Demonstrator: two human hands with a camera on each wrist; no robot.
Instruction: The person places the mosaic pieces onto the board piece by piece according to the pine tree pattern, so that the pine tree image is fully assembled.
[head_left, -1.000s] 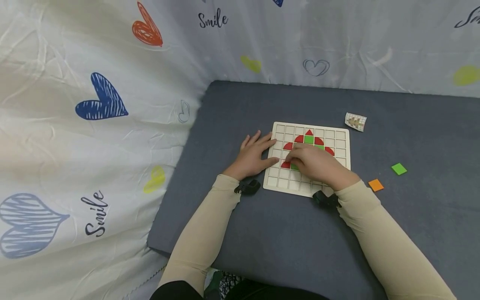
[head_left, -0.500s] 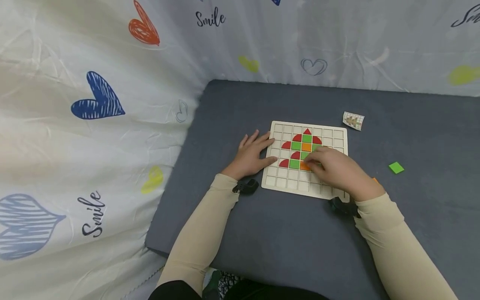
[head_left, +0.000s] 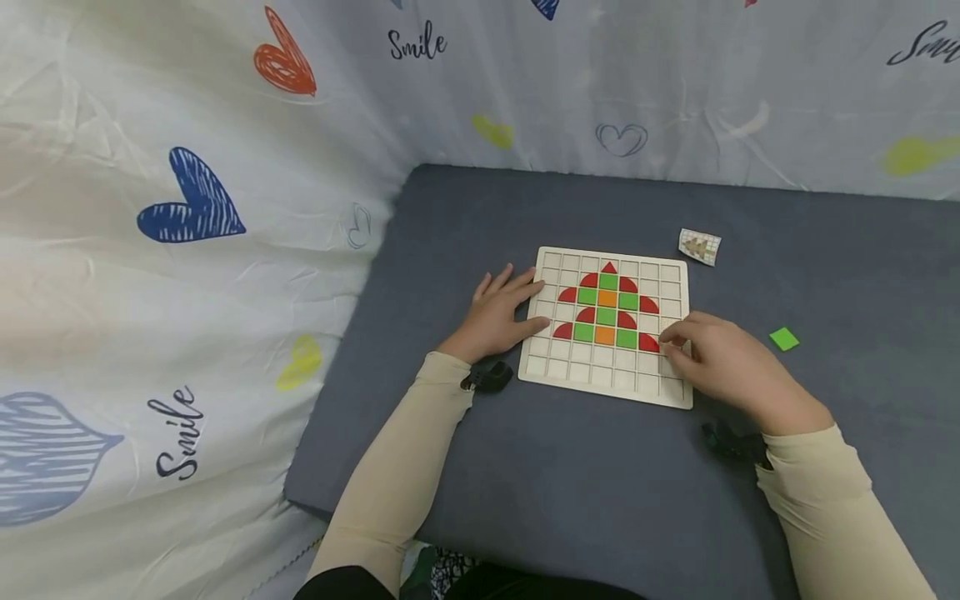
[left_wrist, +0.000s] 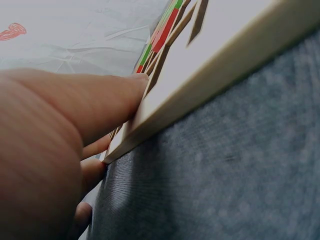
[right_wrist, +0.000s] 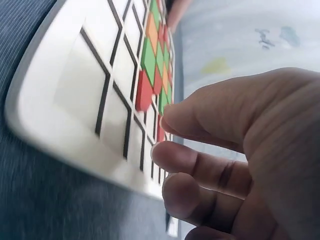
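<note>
A pale board (head_left: 551,367) with a grid of square recesses lies on the table. Green squares (head_left: 606,316), orange squares (head_left: 604,335), red curved-edged pieces (head_left: 648,342) and a red triangle (head_left: 609,268) form a tree-like shape on it. My left hand (head_left: 495,318) rests on the board's left edge, fingers spread; in the left wrist view its thumb (left_wrist: 105,100) touches the rim. Over the board's right side hovers my right hand (head_left: 731,362), fingers loosely bent. The right wrist view shows its thumb (right_wrist: 210,112) and fingers apart, nothing visible between them.
On the table (head_left: 585,500), a loose green square (head_left: 784,338) lies right of the board. A small printed card (head_left: 700,247) is beyond the upper right corner. A white curtain (head_left: 337,100) with hearts borders the table's left and far sides.
My right hand has moved right across the board, uncovering the red, green and orange pieces beneath it. The loose orange square seen earlier is now hidden by that hand. My left hand stays put.
</note>
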